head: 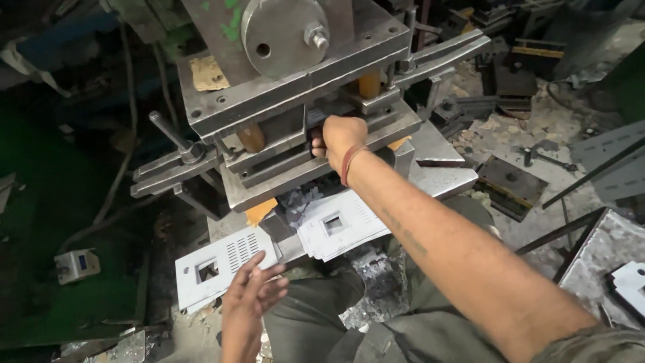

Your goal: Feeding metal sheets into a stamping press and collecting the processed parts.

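Right hand reaching into the press die, fingers hidden, grip impossible to tell. Left hand spread open, fingertips on a punched sheet-metal plate below the press. Probably thin, light, stiff, sharp-edged; best pinched at a plain border.

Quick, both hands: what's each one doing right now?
Left hand: open, fingers on a punched metal sheet.
Right hand: closed inside the press; what it holds cannot be told.

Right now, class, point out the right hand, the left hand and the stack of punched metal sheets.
right hand [339,138], head view, on the knuckles.
left hand [247,294], head view, on the back of the hand.
stack of punched metal sheets [356,225], head view, on the top sheet's flat face.
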